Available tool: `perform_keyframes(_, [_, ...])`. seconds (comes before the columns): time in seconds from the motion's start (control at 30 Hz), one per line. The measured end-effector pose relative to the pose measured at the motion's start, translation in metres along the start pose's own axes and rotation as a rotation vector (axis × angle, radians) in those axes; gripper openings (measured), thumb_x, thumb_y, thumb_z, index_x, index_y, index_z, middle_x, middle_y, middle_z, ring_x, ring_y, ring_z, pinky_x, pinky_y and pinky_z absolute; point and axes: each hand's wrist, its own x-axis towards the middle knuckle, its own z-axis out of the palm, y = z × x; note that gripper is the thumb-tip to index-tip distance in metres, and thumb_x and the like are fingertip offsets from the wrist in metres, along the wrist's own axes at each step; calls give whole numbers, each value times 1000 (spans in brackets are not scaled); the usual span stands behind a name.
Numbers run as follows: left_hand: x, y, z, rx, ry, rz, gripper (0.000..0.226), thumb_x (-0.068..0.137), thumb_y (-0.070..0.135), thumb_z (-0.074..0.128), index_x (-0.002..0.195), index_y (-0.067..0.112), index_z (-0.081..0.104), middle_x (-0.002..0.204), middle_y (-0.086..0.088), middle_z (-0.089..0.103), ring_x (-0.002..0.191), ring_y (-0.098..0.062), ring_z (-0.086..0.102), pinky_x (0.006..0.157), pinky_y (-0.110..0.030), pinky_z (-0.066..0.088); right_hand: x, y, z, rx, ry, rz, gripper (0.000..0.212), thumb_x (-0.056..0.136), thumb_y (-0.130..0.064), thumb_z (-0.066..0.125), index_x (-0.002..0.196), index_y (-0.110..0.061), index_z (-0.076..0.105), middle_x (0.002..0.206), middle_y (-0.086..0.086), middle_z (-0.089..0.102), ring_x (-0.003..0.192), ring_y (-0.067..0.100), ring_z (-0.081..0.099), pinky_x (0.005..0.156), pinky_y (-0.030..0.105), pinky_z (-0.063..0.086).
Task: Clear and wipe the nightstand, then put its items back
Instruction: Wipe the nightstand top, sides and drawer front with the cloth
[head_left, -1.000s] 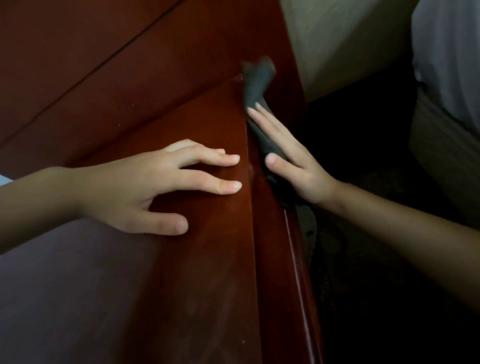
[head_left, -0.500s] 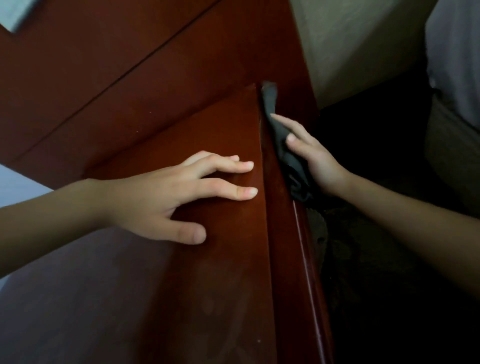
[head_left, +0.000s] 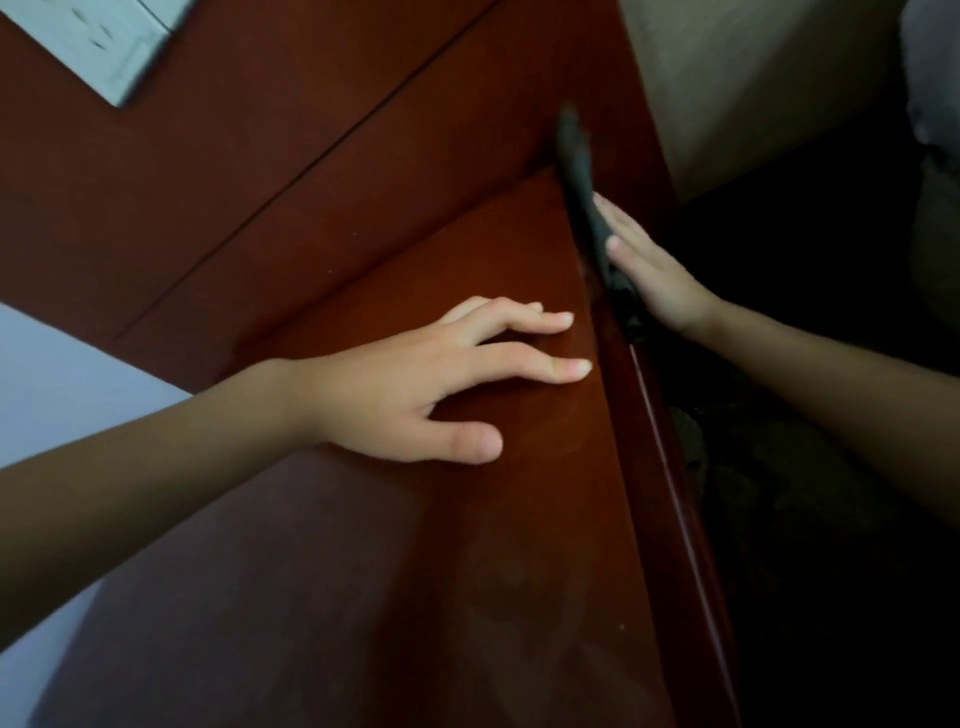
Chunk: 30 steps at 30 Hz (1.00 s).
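Observation:
The reddish-brown wooden nightstand (head_left: 467, 545) fills the middle of the head view, its top bare. My left hand (head_left: 415, 379) rests flat on the top near the right edge, fingers spread. A dark grey cloth (head_left: 584, 176) lies against the nightstand's right side face, near the back corner. My right hand (head_left: 649, 270) presses the cloth against that side with straight fingers. The lower part of the cloth is hidden in shadow below my palm.
A dark red wooden headboard panel (head_left: 260, 182) rises behind the nightstand. A white wall socket plate (head_left: 104, 41) sits at the top left. A beige wall (head_left: 727, 78) and a dark floor gap (head_left: 805, 364) lie to the right, with pale bedding (head_left: 935, 78) at the far right.
My right hand and the cloth have slid along the nightstand's side face, with the cloth now reaching the back corner. The camera has shifted, bringing the socket plate into view. My left hand stays planted.

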Motion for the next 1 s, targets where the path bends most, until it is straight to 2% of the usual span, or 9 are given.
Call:
perform_keyframes(0.1, [0, 3, -2, -3, 12, 29, 65, 83, 75, 26, 140, 45, 27, 144, 25, 16, 145, -10, 10, 112, -21, 12, -32, -4, 10, 76, 21, 111, 86, 76, -79, 36, 143, -27, 24, 151, -5, 21, 141, 5, 17, 119, 32, 10])
perform_keyframes(0.23, [3, 3, 2, 1, 50, 59, 65, 83, 75, 28, 140, 44, 28, 144, 19, 20, 142, -13, 18, 111, -25, 16, -77, -39, 15, 204, -12, 192, 47, 88, -50, 39, 132, -45, 25, 142, -10, 28, 137, 4, 24, 117, 34, 18])
perform_keyframes(0.37, [-2, 4, 7, -33, 85, 32, 67, 81, 79, 28, 141, 48, 26, 151, 21, 18, 145, -8, 12, 114, -32, 17, -126, -69, 28, 253, 11, 176, 40, 76, -65, 53, 114, -65, 40, 139, 8, 38, 132, 20, 37, 112, 50, 27])
perform_keyframes(0.47, [-11, 13, 11, 18, 121, 51, 72, 82, 79, 26, 145, 43, 24, 156, 18, 17, 147, -10, 10, 117, -44, 18, -154, -91, 25, 239, 14, 209, 29, 73, -42, 56, 98, -55, 50, 125, 15, 47, 119, 26, 47, 106, 52, 33])
perform_keyframes(0.6, [-28, 36, 23, -8, 192, 80, 65, 83, 78, 26, 137, 45, 35, 152, 22, 23, 144, -5, 13, 111, -30, 18, -183, -124, 24, 284, 2, 159, 29, 72, -26, 54, 96, -41, 51, 105, 10, 50, 94, 19, 50, 84, 38, 40])
perform_keyframes(0.73, [-49, 54, 27, 9, 332, 63, 39, 83, 64, 43, 115, 43, 49, 116, 25, 48, 117, 6, 42, 99, -33, 39, -178, -177, 32, -102, -66, -172, 29, 81, -24, 51, 110, -24, 52, 108, 8, 49, 105, 14, 47, 95, 29, 34])
perform_keyframes(0.83, [-66, 52, 17, -101, 444, -216, 39, 64, 40, 40, 99, 46, 56, 88, 17, 68, 89, -13, 65, 84, -41, 53, -169, -200, 34, -295, -152, -223, 26, 79, -14, 59, 106, -13, 61, 104, 6, 53, 105, 16, 51, 97, 29, 37])
perform_keyframes(0.9, [-73, 49, 13, -204, 463, -296, 33, 73, 24, 40, 91, 40, 63, 80, 6, 70, 76, -13, 65, 77, -42, 51, -162, -208, 35, -322, -145, -160, 30, 77, -11, 62, 107, -14, 59, 104, 2, 52, 103, 13, 51, 94, 23, 37])
perform_keyframes(1.0, [-83, 60, 6, -964, 582, -370, 32, 97, 28, 39, 89, 28, 69, 89, 0, 71, 80, -12, 67, 76, -40, 52, -137, -224, 45, -415, -118, -169, 43, 73, -11, 66, 111, -11, 47, 107, 3, 47, 102, 12, 47, 90, 13, 35])
